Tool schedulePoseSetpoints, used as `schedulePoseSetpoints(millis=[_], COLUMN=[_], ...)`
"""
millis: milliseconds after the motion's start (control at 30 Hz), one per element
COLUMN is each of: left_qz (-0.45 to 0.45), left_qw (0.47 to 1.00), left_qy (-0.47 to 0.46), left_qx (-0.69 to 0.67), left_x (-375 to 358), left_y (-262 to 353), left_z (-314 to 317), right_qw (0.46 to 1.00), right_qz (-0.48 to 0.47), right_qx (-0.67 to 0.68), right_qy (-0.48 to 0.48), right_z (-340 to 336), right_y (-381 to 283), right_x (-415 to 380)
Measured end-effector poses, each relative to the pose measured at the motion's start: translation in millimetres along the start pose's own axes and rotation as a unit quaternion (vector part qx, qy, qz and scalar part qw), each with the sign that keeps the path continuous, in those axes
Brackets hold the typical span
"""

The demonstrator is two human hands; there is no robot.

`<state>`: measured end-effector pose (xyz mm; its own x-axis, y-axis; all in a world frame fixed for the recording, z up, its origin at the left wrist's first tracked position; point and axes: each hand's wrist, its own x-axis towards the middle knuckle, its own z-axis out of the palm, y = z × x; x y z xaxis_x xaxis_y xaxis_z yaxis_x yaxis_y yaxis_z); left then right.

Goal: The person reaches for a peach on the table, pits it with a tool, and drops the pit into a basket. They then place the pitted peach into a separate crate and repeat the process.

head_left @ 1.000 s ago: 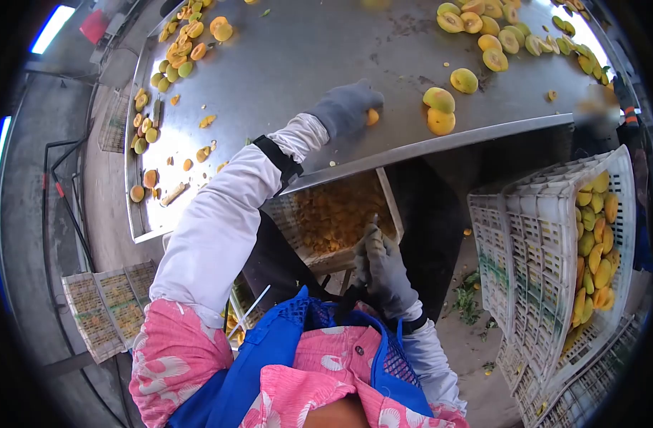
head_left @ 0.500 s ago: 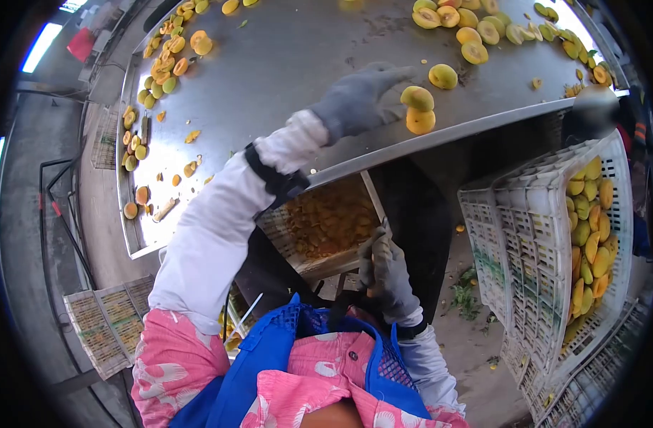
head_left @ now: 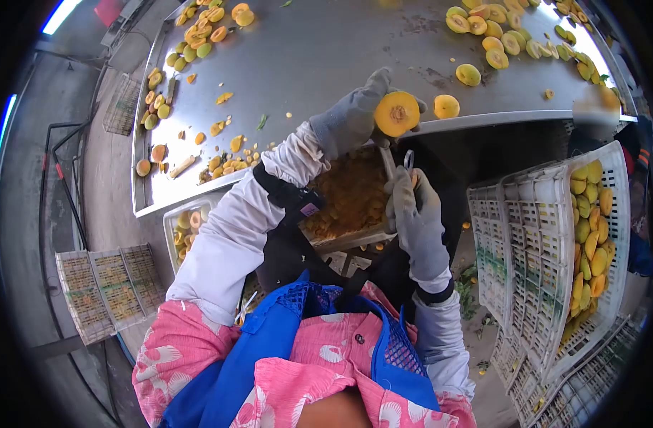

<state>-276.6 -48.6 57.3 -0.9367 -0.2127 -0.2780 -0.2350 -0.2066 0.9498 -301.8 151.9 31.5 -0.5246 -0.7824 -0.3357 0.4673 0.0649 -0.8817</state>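
My left hand, in a grey glove, is closed around a halved yellow peach at the near edge of the metal table. The cut face is turned toward me and its brown centre shows. Just below it, my right hand, also gloved, grips a small hand tool with a rounded metal tip. The tip points up toward the peach half without touching it. Another peach piece lies on the table right of my left hand.
Peach halves lie at the back right of the metal table, with more along its left side. Below my hands is a crate of scraps. A white plastic crate of peaches stands tilted at right; another crate is at left.
My left hand, which was reaching open over the table, has taken a peach half and drawn it back toward me. My right hand has come up with the tool. The view has shifted slightly.
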Motion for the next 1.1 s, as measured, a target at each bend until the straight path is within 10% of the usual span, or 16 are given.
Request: schedulePoseSetpoints(millis=[200, 400, 467, 533, 767, 800, 867, 1100], left_qz=[0.073, 0.24, 0.437, 0.415, 0.136, 0.104, 0.149, 0.218], left_qw=[0.985, 0.96, 0.844, 0.864, 0.98, 0.975, 0.964, 0.944], left_qy=[0.014, 0.14, 0.264, 0.257, 0.086, 0.168, 0.205, 0.195], left_qx=[-0.156, -0.013, 0.163, 0.119, -0.119, -0.102, -0.077, -0.152], left_x=[-57.7, -97.7, -107.1, -112.2, -142.4, -139.8, -133.3, -145.5], left_y=[-26.3, -30.4, -35.8, -33.2, -9.7, -4.8, -18.6, -26.2], left_z=[27.3, 47.8, 57.7, 55.6, 22.9, 34.2, 42.2, 52.1], right_qw=[0.992, 0.947, 0.941, 0.99, 0.984, 0.982, 0.975, 0.962], right_qz=[-0.041, -0.208, -0.225, 0.03, 0.06, 0.007, -0.052, 0.221], right_qx=[-0.119, -0.244, -0.252, -0.136, -0.162, -0.187, -0.211, -0.039], right_qy=[0.013, 0.032, 0.023, -0.003, -0.035, -0.034, -0.035, -0.154], right_z=[33.6, 52.0, 62.5, 82.2, 81.5, 82.9, 88.4, 87.2], right_y=[-4.2, 22.2, 14.0, -18.4, -4.6, 5.2, 2.1, -40.4], right_x=[-16.2, -19.9, -28.0, -47.5, -42.0, -40.5, -42.6, -67.1])
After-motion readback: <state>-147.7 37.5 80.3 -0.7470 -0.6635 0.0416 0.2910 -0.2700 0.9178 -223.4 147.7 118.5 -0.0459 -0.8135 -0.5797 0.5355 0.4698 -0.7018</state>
